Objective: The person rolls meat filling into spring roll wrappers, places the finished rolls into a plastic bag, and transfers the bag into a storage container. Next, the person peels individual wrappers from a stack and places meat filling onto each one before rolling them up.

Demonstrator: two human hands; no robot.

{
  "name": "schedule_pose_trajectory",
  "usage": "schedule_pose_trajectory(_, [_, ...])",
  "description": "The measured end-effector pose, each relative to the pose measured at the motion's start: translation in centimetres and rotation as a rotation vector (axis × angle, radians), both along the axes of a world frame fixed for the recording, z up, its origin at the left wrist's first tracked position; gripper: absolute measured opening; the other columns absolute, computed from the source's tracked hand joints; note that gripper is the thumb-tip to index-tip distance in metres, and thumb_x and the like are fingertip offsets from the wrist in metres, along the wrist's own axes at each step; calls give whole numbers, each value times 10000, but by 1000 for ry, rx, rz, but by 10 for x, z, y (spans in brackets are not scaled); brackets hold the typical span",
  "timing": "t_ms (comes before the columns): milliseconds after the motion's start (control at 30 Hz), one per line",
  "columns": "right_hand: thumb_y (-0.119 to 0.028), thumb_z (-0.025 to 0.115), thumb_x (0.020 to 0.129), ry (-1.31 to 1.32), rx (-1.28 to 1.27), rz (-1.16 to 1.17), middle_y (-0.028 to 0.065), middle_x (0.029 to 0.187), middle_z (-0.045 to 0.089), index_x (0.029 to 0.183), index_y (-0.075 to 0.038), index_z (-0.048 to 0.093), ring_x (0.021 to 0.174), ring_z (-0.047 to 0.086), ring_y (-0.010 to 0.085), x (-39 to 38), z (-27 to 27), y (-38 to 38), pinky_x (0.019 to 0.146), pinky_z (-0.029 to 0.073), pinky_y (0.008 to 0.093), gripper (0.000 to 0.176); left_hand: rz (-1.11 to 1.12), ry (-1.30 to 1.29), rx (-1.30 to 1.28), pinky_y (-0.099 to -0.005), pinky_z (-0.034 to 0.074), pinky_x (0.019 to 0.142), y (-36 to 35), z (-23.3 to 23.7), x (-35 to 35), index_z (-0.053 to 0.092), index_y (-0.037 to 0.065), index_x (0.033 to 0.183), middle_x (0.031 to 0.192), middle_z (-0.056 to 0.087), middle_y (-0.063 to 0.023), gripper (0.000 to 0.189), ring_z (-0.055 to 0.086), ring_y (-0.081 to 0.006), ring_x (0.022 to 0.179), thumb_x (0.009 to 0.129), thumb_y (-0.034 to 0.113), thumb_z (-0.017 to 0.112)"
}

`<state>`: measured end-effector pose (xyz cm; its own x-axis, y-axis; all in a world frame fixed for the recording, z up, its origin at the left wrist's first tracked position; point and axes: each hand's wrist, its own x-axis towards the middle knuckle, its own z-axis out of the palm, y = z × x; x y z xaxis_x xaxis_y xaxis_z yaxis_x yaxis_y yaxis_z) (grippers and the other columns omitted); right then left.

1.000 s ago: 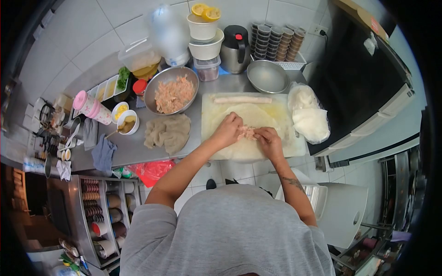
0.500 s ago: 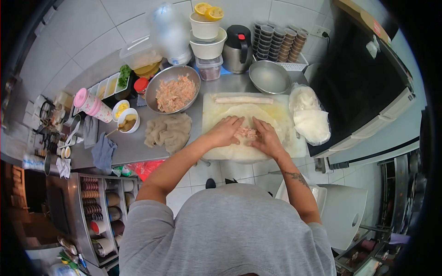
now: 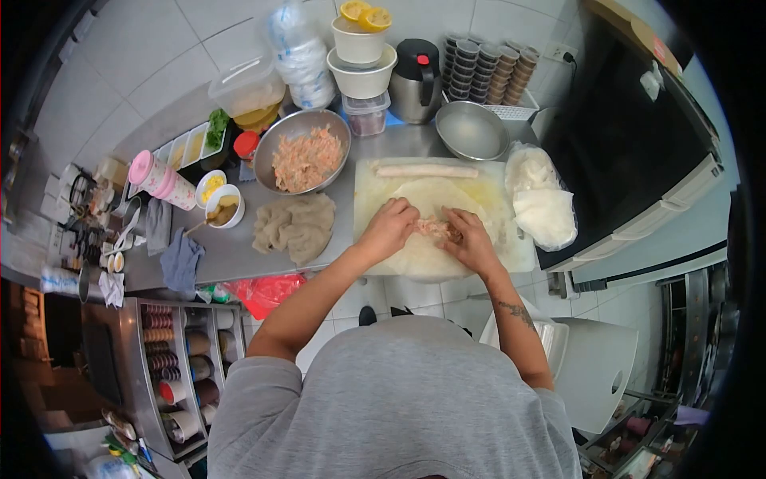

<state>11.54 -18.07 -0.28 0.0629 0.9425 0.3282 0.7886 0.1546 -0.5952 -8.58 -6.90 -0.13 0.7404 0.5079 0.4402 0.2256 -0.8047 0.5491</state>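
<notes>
While the pinkish filling [image 3: 437, 229] is sitting mid-sheet on the round wrapper [image 3: 431, 195] on the cutting board [image 3: 363, 199], the left hand [image 3: 388, 229] and right hand [image 3: 472, 239] are pinching it from either side, fingers now curling in where they lay flatter before. Bare wrapper is lying all round. A finished roll [image 3: 425, 171] is resting along the board's far edge, on the steel counter [image 3: 231, 255].

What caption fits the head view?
Left hand and right hand shape pink filling on a wrapper on the cutting board.

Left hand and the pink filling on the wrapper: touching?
Touching. Head view: the left hand has its fingertips curled onto the filling lying on the wrapper, with no gap visible.
</notes>
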Motion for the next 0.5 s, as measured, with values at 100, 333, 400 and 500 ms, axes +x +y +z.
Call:
schedule_pose_trajectory(100, [-178, 785, 695, -24, -83, 57, 128, 1186, 587, 1282, -89, 564, 1097, 524, 321, 17, -25, 0, 954, 422, 395, 634, -19, 22, 57, -398, 435, 789, 0, -13, 8, 594, 40, 884, 900, 532, -101, 140, 517, -309, 893, 758, -5, 634])
schedule_pose_trajectory(333, [-140, 765, 697, -5, 45, 11, 89, 1078, 620, 1125, -90, 662, 1025, 552, 294, 14, 6, -6, 895, 453, 383, 443, 29, -103, -17, -390, 424, 770, -3, -4, 9, 603, 46, 848, 868, 534, -85, 133, 516, -293, 868, 742, -33, 621])
schedule_pose_trajectory(400, [-137, 769, 692, -62, 32, 25, 90, 1085, 615, 1161, -97, 643, 1021, 551, 293, 16, -2, -7, 882, 460, 380, 488, -4, -72, 30, -385, 412, 780, -7, -7, 17, 606, 51, 851, 868, 536, -78, 135, 516, -285, 878, 741, -23, 627])
schedule_pose_trajectory(500, [-120, 771, 690, -104, 0, 74, 101, 1117, 600, 1262, -117, 589, 1029, 545, 296, 35, -27, -2, 873, 466, 380, 600, -28, 24, 94, -382, 394, 799, -11, -17, 31, 614, 56, 858, 874, 542, -70, 118, 514, -274, 897, 755, 3, 634])
